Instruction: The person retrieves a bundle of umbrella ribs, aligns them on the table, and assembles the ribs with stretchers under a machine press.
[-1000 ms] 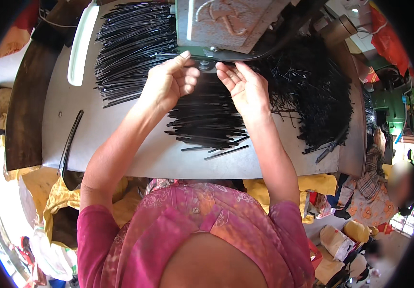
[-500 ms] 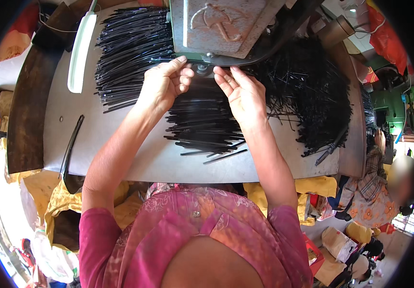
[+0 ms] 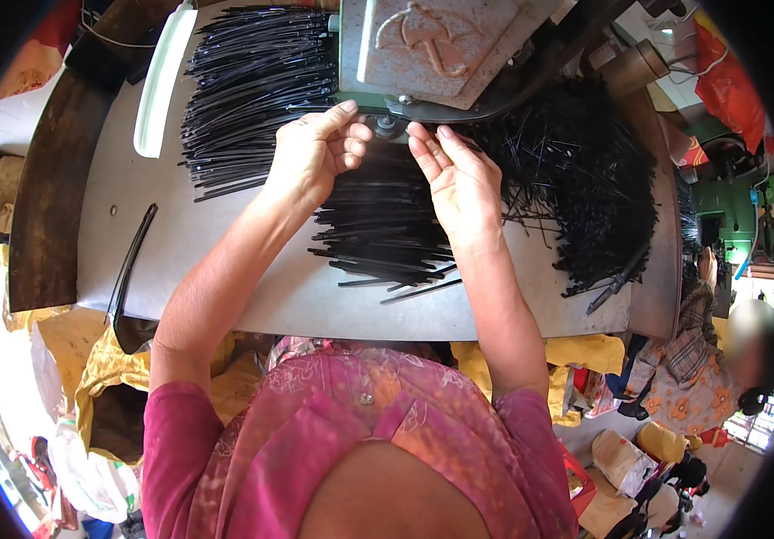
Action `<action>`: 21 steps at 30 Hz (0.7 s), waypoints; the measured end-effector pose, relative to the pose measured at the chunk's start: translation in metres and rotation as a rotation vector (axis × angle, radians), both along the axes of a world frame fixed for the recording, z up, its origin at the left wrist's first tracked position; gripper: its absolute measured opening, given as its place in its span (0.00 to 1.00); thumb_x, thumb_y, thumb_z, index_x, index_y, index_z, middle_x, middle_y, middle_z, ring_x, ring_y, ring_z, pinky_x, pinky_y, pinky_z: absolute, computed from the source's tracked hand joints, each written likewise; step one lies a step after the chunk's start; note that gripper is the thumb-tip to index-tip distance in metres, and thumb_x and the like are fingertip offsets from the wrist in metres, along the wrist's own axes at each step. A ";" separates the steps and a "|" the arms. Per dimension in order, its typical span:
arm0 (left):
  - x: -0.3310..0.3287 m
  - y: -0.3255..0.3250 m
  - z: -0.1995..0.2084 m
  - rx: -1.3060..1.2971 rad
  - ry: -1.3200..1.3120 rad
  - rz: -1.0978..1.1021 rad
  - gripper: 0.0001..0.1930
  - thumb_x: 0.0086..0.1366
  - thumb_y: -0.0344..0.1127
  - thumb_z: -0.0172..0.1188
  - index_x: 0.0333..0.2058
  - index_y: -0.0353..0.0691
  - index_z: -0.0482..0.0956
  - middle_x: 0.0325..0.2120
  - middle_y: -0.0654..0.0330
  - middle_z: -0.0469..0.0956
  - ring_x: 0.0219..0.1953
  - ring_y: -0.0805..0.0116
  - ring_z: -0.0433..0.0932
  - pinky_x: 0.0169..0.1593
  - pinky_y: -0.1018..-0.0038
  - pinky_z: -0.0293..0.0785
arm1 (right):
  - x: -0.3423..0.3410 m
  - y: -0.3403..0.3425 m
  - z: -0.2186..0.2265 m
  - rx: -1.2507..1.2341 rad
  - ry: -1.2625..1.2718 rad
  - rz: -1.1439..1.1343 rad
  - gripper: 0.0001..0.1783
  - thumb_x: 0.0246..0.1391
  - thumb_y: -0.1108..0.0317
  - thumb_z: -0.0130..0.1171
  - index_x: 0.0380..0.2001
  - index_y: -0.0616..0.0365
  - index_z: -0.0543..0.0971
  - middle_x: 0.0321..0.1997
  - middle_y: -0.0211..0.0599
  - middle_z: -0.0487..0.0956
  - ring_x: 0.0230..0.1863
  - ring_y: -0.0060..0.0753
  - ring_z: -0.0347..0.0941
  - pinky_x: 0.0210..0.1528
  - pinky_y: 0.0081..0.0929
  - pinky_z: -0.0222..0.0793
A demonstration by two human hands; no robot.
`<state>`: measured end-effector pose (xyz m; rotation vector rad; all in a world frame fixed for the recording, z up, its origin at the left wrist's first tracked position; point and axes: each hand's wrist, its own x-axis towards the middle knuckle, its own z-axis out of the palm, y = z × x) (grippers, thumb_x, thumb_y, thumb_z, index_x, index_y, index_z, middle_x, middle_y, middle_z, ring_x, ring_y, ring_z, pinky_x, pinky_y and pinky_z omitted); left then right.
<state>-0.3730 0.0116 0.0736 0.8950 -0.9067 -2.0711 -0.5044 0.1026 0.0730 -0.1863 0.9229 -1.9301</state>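
At twelve, by the machine (image 3: 445, 63), my left hand (image 3: 313, 154) looks nearly pinched, my right hand (image 3: 463, 184) half-curled; their hold I can't tell. Strips (image 3: 382, 229) lie toward six. I'd brace wrists, fingertips clear.

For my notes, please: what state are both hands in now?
Left hand: curled near the grey, boxy metal machine head; its grip cannot be told.
Right hand: loosely bent; its grip cannot be told.

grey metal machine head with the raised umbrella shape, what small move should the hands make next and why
Perhaps ease the bare right hand slightly outward: its fingertips sit close to the small round metal fitting below the grey metal machine head, with the bare left hand close on the other side.
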 end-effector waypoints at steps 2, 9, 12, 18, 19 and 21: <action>-0.001 0.000 -0.001 0.011 -0.001 0.000 0.11 0.57 0.35 0.53 0.27 0.30 0.72 0.17 0.61 0.73 0.15 0.77 0.67 0.18 0.82 0.61 | 0.000 -0.001 -0.001 -0.005 0.008 0.000 0.03 0.49 0.79 0.48 0.27 0.70 0.68 0.32 0.49 0.72 0.36 0.43 0.73 0.39 0.31 0.74; 0.002 0.006 -0.003 -0.001 -0.030 0.009 0.11 0.57 0.35 0.54 0.27 0.30 0.72 0.17 0.61 0.73 0.16 0.76 0.67 0.18 0.82 0.61 | 0.000 -0.003 -0.008 0.006 0.033 -0.012 0.04 0.49 0.79 0.48 0.28 0.71 0.67 0.32 0.50 0.73 0.36 0.43 0.73 0.39 0.31 0.74; -0.002 0.010 0.001 0.008 -0.055 0.020 0.11 0.57 0.34 0.53 0.27 0.30 0.72 0.17 0.61 0.72 0.16 0.76 0.67 0.19 0.82 0.61 | -0.003 0.001 -0.007 0.011 0.039 0.019 0.05 0.49 0.77 0.49 0.29 0.71 0.68 0.32 0.50 0.73 0.36 0.44 0.73 0.38 0.30 0.74; 0.001 0.007 -0.008 0.041 0.026 -0.009 0.10 0.57 0.35 0.53 0.28 0.31 0.73 0.19 0.58 0.75 0.17 0.75 0.71 0.22 0.83 0.68 | -0.037 0.069 0.040 0.482 0.823 0.124 0.23 0.48 0.70 0.52 0.46 0.73 0.64 0.38 0.49 0.75 0.20 0.28 0.73 0.15 0.12 0.62; 0.002 0.007 -0.006 0.052 0.032 -0.013 0.10 0.57 0.35 0.53 0.28 0.31 0.73 0.19 0.58 0.75 0.17 0.76 0.70 0.21 0.83 0.67 | -0.049 0.085 0.048 0.527 1.024 0.008 0.22 0.47 0.71 0.53 0.46 0.69 0.66 0.39 0.46 0.75 0.19 0.23 0.72 0.14 0.11 0.61; 0.007 0.006 0.000 0.043 0.030 -0.022 0.10 0.57 0.35 0.53 0.27 0.31 0.73 0.19 0.59 0.75 0.17 0.76 0.70 0.21 0.83 0.67 | -0.095 0.119 0.044 0.703 1.237 -0.201 0.19 0.46 0.74 0.53 0.44 0.63 0.69 0.43 0.39 0.73 0.19 0.19 0.70 0.14 0.11 0.57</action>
